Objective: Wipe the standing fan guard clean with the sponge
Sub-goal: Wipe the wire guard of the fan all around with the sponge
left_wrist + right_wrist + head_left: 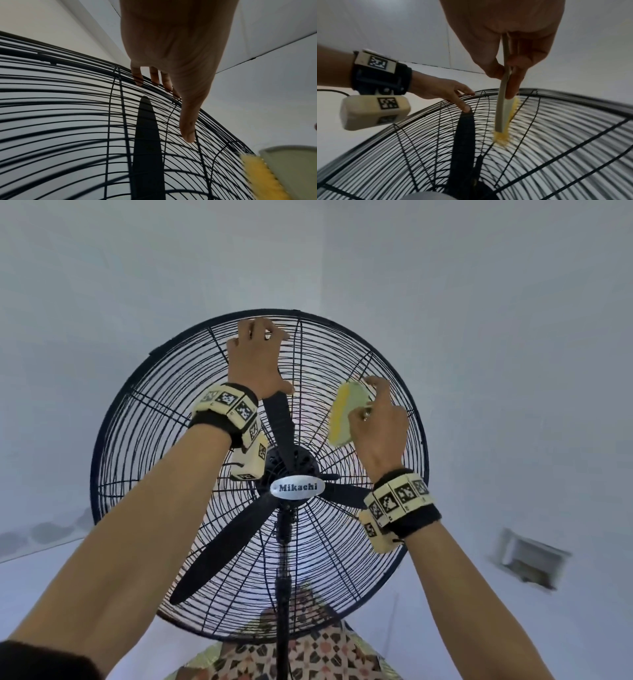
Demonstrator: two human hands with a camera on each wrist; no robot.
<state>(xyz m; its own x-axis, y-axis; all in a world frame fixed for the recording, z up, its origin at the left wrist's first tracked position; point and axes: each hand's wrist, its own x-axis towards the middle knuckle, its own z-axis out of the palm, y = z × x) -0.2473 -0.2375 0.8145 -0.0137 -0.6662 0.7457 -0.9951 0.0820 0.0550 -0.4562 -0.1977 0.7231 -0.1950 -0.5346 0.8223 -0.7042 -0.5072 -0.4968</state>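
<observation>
A black wire fan guard (147, 460) on a standing fan fills the middle of the head view. My left hand (260, 337) is at the top of the guard, its fingers (139, 78) hooked through the outer wires and the thumb lying on them. My right hand (376, 416) pinches a sponge (346, 412) with a yellow face and a pale green back. The yellow face of the sponge (502, 115) presses against the guard (556, 128) at the upper right. One black blade (281, 422) stands upright behind the wires, between the hands.
A silver "Mikachi" badge (297, 487) marks the hub, and a black pole (283, 594) runs down from it. White walls meet in a corner behind the fan. A patterned surface (308, 645) lies below. A pale box (527, 556) sits low on the right.
</observation>
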